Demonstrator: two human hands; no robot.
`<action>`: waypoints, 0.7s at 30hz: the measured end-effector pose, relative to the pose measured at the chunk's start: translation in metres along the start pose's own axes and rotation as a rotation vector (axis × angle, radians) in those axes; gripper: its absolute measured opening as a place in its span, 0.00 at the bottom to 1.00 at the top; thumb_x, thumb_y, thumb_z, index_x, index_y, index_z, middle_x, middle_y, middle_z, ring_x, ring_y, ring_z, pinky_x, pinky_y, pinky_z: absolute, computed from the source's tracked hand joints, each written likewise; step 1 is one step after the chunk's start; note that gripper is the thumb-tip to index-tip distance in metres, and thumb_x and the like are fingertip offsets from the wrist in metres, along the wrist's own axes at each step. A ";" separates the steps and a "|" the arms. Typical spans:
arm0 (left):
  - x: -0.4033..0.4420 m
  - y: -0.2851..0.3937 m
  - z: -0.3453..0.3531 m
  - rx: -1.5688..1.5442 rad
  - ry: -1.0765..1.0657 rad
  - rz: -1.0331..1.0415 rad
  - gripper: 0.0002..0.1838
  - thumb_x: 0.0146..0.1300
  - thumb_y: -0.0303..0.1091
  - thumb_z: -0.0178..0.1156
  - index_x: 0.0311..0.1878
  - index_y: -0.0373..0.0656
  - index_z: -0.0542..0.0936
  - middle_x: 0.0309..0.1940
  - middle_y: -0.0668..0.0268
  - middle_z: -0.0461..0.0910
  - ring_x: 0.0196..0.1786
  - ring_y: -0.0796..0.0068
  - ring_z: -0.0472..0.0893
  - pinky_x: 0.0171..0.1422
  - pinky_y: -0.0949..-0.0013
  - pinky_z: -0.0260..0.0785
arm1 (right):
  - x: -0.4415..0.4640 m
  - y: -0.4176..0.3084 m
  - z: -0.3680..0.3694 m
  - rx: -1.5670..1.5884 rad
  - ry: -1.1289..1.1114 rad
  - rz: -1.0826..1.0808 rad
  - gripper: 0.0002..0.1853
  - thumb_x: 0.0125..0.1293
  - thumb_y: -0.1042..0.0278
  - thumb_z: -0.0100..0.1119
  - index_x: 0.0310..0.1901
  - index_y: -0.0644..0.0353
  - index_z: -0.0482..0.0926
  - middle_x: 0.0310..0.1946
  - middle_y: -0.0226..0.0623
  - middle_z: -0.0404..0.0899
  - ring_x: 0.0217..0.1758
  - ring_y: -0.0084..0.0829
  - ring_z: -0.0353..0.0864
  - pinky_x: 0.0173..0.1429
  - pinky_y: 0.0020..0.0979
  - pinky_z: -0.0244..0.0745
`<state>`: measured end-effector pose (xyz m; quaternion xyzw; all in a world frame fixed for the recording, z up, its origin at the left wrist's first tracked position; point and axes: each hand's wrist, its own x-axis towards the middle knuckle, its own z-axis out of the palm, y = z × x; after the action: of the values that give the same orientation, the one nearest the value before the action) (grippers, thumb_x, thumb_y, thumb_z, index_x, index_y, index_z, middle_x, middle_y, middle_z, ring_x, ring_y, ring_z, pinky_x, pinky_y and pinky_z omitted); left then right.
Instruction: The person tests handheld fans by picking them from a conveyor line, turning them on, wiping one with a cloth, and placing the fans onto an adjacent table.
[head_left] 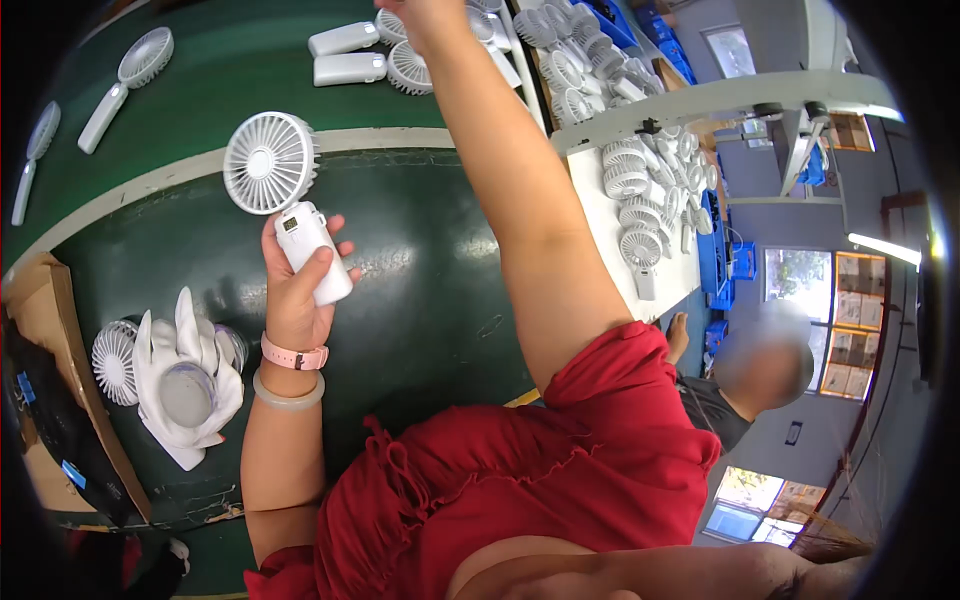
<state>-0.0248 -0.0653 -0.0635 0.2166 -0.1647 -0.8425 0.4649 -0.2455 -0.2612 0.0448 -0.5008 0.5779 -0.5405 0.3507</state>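
Observation:
My left hand [297, 265] is wrapped round the handle of a white handheld fan [318, 255]. The fan's round grille points up and left, and a small dark display shows near the top of its handle. A pink watch and a pale bangle sit on that wrist. My right hand [425, 22] reaches to the top edge of the view, by several white fans lying on the green surface. Most of its fingers are cut off by the frame, so their grip is hidden.
A white glove-like shape [165, 400] with a grey disc lies at the left, beside a fan head [115, 362] and a cardboard box [75, 330]. More fans [640, 190] crowd a white table at the right. A metal frame [740, 95] crosses there; another person [725, 410] is beyond.

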 end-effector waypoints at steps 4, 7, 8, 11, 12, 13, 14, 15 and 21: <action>-0.003 -0.001 0.011 0.189 -0.014 0.064 0.31 0.60 0.27 0.54 0.61 0.48 0.48 0.51 0.54 0.67 0.44 0.64 0.76 0.38 0.62 0.77 | -0.013 0.090 0.016 -1.077 -0.254 -0.190 0.18 0.49 0.61 0.59 0.42 0.58 0.78 0.43 0.48 0.76 0.48 0.43 0.77 0.50 0.38 0.73; 0.000 -0.011 0.002 0.302 -0.033 0.091 0.30 0.61 0.30 0.54 0.61 0.46 0.48 0.52 0.56 0.65 0.46 0.66 0.75 0.41 0.63 0.76 | -0.033 0.091 0.018 -1.450 -0.308 -0.080 0.21 0.50 0.67 0.55 0.49 0.51 0.74 0.52 0.50 0.66 0.45 0.48 0.77 0.47 0.41 0.75; 0.000 -0.016 0.001 0.353 -0.039 0.165 0.31 0.61 0.31 0.54 0.61 0.46 0.47 0.52 0.57 0.64 0.45 0.67 0.75 0.42 0.64 0.75 | -0.046 0.080 0.024 -1.449 -0.318 -0.076 0.21 0.50 0.67 0.55 0.49 0.51 0.74 0.52 0.50 0.66 0.45 0.48 0.77 0.47 0.41 0.75; 0.001 -0.018 0.002 0.411 -0.061 0.264 0.33 0.60 0.28 0.55 0.62 0.45 0.46 0.52 0.58 0.62 0.45 0.69 0.74 0.43 0.69 0.72 | -0.057 0.046 0.021 -1.489 -0.285 -0.185 0.14 0.54 0.75 0.49 0.44 0.65 0.71 0.45 0.53 0.70 0.36 0.47 0.78 0.40 0.41 0.75; 0.000 -0.017 0.005 0.436 -0.056 0.255 0.35 0.58 0.26 0.57 0.62 0.45 0.46 0.50 0.59 0.63 0.44 0.70 0.74 0.42 0.70 0.72 | -0.060 0.046 0.016 -1.490 -0.287 -0.184 0.14 0.54 0.75 0.49 0.44 0.65 0.71 0.45 0.53 0.70 0.36 0.47 0.78 0.40 0.41 0.75; -0.002 -0.016 0.007 0.459 -0.051 0.246 0.36 0.56 0.24 0.58 0.61 0.44 0.46 0.49 0.59 0.64 0.43 0.71 0.74 0.42 0.71 0.71 | -0.070 0.042 0.015 -1.424 -0.322 -0.191 0.16 0.54 0.71 0.52 0.46 0.64 0.71 0.46 0.53 0.70 0.40 0.48 0.77 0.43 0.42 0.74; -0.003 -0.015 0.007 0.456 -0.049 0.243 0.36 0.56 0.24 0.58 0.61 0.44 0.46 0.49 0.59 0.64 0.43 0.71 0.74 0.42 0.71 0.71 | -0.083 0.038 0.013 -1.359 -0.355 -0.197 0.19 0.55 0.67 0.54 0.48 0.62 0.70 0.47 0.53 0.69 0.44 0.49 0.76 0.46 0.43 0.74; -0.002 -0.014 0.005 0.535 -0.039 0.221 0.37 0.54 0.23 0.60 0.62 0.43 0.47 0.48 0.60 0.65 0.43 0.73 0.73 0.41 0.72 0.71 | -0.104 0.032 0.009 -1.397 -0.352 -0.304 0.19 0.51 0.71 0.55 0.48 0.56 0.71 0.47 0.49 0.69 0.42 0.47 0.77 0.43 0.40 0.75; -0.001 -0.017 0.001 0.676 -0.018 0.282 0.38 0.53 0.30 0.64 0.64 0.39 0.54 0.46 0.63 0.68 0.41 0.79 0.71 0.44 0.75 0.68 | -0.193 0.033 -0.025 -1.300 -0.465 -0.404 0.20 0.49 0.75 0.54 0.46 0.48 0.76 0.46 0.47 0.66 0.42 0.45 0.77 0.41 0.38 0.76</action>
<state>-0.0368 -0.0555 -0.0705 0.3257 -0.4663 -0.6698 0.4773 -0.2269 -0.0723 -0.0095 -0.8076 0.5892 -0.0209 -0.0111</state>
